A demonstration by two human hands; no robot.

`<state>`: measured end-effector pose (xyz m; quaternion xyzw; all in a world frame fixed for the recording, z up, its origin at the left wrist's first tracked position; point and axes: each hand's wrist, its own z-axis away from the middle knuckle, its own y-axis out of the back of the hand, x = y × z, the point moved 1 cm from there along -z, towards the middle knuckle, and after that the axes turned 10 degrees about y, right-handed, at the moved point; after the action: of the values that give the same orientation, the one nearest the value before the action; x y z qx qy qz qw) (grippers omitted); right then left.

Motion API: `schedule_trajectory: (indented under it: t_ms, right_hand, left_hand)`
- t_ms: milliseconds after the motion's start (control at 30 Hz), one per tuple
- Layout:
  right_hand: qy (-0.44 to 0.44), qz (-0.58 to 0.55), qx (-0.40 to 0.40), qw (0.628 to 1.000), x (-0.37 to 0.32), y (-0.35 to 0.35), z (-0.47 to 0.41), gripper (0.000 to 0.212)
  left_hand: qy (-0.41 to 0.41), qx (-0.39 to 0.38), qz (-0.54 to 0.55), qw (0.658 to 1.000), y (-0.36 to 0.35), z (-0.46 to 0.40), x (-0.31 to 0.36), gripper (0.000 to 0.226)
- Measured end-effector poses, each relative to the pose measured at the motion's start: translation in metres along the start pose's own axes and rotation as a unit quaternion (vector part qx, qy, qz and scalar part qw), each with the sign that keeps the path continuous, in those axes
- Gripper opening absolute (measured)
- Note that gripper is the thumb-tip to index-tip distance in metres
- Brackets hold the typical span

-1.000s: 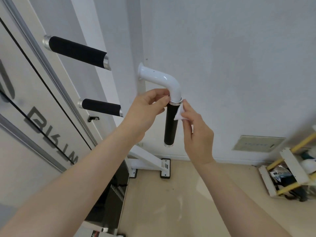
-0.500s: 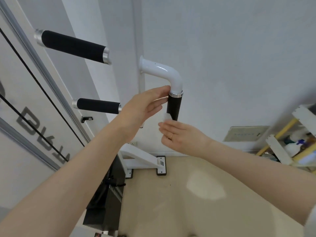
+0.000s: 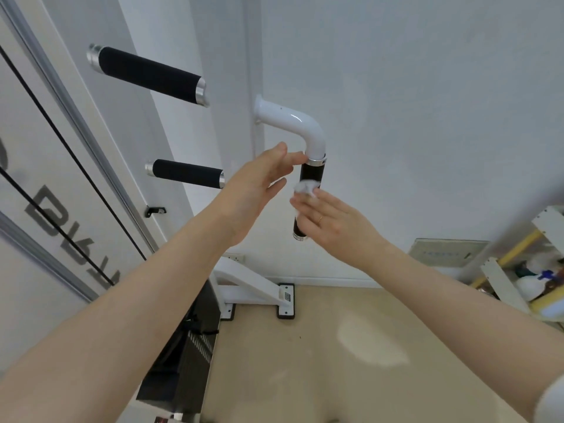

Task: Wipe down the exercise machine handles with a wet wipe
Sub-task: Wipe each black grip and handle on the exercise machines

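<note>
A vertical handle with a black grip hangs from a white elbow tube on the machine's post. My right hand wraps the middle of the grip and holds a crumpled white wet wipe against it; the wipe shows just above my fingers. My left hand is to the left of the grip with straight fingers, one fingertip reaching the chrome ring at the grip's top. Two more black handles stick out at the left, an upper one and a lower one.
Black cables run diagonally across the machine's panel at the left. The white base foot and dark weight stack sit below on the beige floor. A yellow and white rack with bottles stands at the right.
My right hand went from the grip's top down under it and now wraps its middle with the wipe. My left hand's fingers have loosened from the top and straightened.
</note>
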<state>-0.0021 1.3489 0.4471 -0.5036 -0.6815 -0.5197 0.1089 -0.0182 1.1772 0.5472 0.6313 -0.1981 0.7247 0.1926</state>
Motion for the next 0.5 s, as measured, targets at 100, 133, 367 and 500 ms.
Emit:
schedule_trajectory:
  t_ms: [100, 133, 367, 500]
  right_hand:
    - [0.082, -0.046, -0.054, 0.994, -0.004, -0.018, 0.021, 0.037]
    - [0.104, -0.071, -0.047, 0.991, 0.003, -0.02, 0.024, 0.035]
    - [-0.448, -0.384, 0.089, 0.802, 0.047, -0.002, 0.037, 0.015]
    - [-0.587, -0.694, 0.242, 0.339, 0.064, 0.006, -0.017, 0.017]
  left_hand:
    - [-0.008, 0.052, 0.039, 0.998, -0.009, -0.009, -0.002, 0.03]
    - [-0.01, 0.075, 0.044, 0.996, -0.012, -0.012, -0.003, 0.026]
    - [-0.062, 0.195, -0.054, 0.977, -0.025, -0.026, -0.015, 0.018]
    - [-0.09, 0.274, -0.115, 0.951, -0.03, -0.027, -0.01, 0.009]
